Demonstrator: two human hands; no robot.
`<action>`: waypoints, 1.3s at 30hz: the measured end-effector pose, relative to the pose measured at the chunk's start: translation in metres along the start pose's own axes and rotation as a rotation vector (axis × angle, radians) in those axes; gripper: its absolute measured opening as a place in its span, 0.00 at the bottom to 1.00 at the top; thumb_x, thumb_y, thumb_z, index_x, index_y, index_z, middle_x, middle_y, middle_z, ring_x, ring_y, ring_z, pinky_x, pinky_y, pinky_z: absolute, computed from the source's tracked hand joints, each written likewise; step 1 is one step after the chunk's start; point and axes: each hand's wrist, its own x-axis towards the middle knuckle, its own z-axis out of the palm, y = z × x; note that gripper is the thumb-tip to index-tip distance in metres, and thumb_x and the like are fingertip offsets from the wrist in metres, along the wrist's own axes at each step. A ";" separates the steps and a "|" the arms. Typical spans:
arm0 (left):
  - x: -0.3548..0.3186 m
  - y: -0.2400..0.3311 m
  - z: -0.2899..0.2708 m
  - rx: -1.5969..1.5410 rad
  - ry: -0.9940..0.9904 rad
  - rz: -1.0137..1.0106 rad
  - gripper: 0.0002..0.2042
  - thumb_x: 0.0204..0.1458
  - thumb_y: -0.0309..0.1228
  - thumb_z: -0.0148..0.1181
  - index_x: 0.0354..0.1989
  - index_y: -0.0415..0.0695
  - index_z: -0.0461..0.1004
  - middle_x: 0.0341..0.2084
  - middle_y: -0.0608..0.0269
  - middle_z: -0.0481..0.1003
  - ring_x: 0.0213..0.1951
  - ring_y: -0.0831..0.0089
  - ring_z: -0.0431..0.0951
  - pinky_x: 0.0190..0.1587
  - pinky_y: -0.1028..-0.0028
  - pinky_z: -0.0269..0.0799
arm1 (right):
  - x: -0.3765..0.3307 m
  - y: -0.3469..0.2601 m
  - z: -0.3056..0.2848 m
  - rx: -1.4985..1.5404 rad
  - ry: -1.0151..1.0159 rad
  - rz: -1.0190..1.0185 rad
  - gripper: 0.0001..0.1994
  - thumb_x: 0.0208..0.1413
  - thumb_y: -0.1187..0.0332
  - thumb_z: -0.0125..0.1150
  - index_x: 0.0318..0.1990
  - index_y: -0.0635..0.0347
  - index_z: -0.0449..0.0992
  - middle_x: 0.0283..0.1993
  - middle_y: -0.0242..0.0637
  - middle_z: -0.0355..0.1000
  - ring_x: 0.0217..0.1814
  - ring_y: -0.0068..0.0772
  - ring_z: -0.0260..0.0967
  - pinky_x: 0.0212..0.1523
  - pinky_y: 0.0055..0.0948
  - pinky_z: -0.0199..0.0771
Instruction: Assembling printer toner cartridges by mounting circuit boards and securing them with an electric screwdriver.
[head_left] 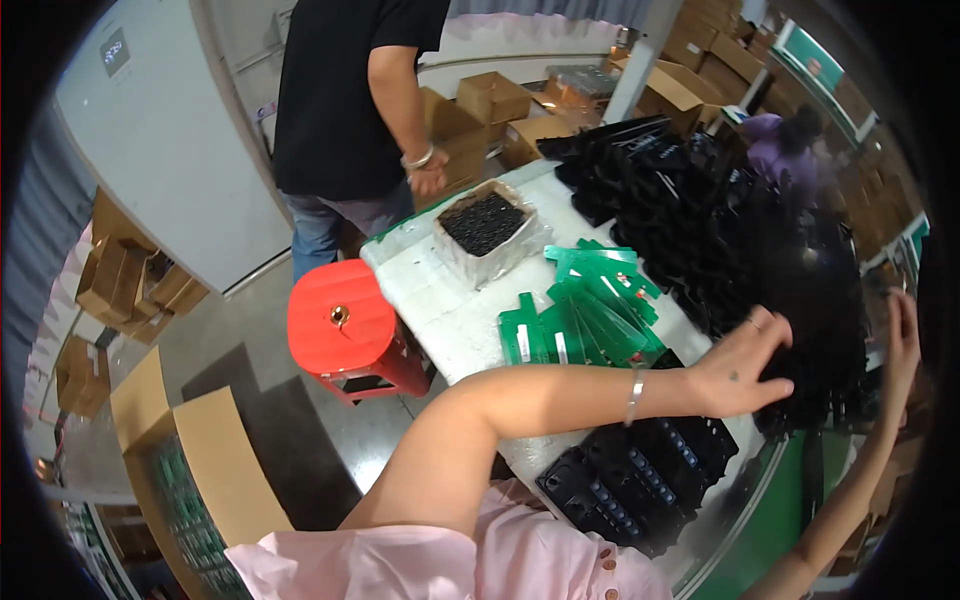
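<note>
The white-topped worktable (415, 300) is the biggest thing before me, running from the far left toward the near right. Past its far left edge stands a co-worker in a black T-shirt (350, 100) and jeans, one arm hanging. A high, tangled heap of black plastic parts (635, 200) covers the table's far right. On the floor at the near left, an open cardboard carton (230, 470) holds green pieces packed in rows. A red plastic stool (335, 325) stands just beside the table's left edge. Flat green boards (595, 310) lie fanned and overlapping mid-table, and nearer sit several black housings (645, 475) with rows of small pale-blue spots. Beyond the boards, a plastic-lined box (485, 250) is full of tiny black pieces. The person's left hand (735, 370) is open, thumb and fingers spread at the heap's near edge. The right hand (902, 335) is raised at the far right, fingers close together; I can't tell whether it grips anything. A pale bracelet (635, 395) circles the left wrist.
</note>
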 end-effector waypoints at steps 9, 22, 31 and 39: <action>-0.053 0.018 -0.012 -1.083 -0.493 -0.537 0.19 0.52 0.36 0.55 0.50 0.43 0.62 0.38 0.60 0.68 0.34 0.75 0.74 0.36 0.77 0.74 | -0.175 -0.150 0.065 -0.054 -0.248 0.054 0.02 0.43 0.77 0.55 0.25 0.68 0.71 0.19 0.34 0.60 0.19 0.22 0.56 0.20 0.21 0.53; -0.060 0.016 0.007 -0.661 -0.174 -0.416 0.12 0.49 0.19 0.55 0.43 0.35 0.69 0.32 0.61 0.72 0.33 0.76 0.75 0.37 0.80 0.73 | -0.197 -0.095 0.055 0.184 -0.248 0.170 0.05 0.48 0.74 0.56 0.32 0.66 0.74 0.21 0.34 0.66 0.20 0.18 0.57 0.20 0.19 0.55; -0.059 0.006 0.015 -0.297 -0.076 -0.067 0.10 0.40 0.13 0.58 0.32 0.38 0.72 0.29 0.62 0.73 0.32 0.75 0.75 0.34 0.81 0.72 | -0.214 -0.076 0.058 0.197 -0.179 -0.048 0.10 0.40 0.81 0.60 0.34 0.64 0.76 0.27 0.36 0.69 0.25 0.26 0.66 0.24 0.21 0.64; -0.061 0.006 0.010 0.109 0.031 0.427 0.12 0.31 0.11 0.60 0.26 0.39 0.73 0.30 0.59 0.75 0.28 0.72 0.73 0.28 0.80 0.68 | -0.222 -0.072 0.065 0.182 -0.135 -0.174 0.16 0.36 0.84 0.59 0.37 0.64 0.75 0.33 0.39 0.69 0.30 0.33 0.70 0.28 0.22 0.69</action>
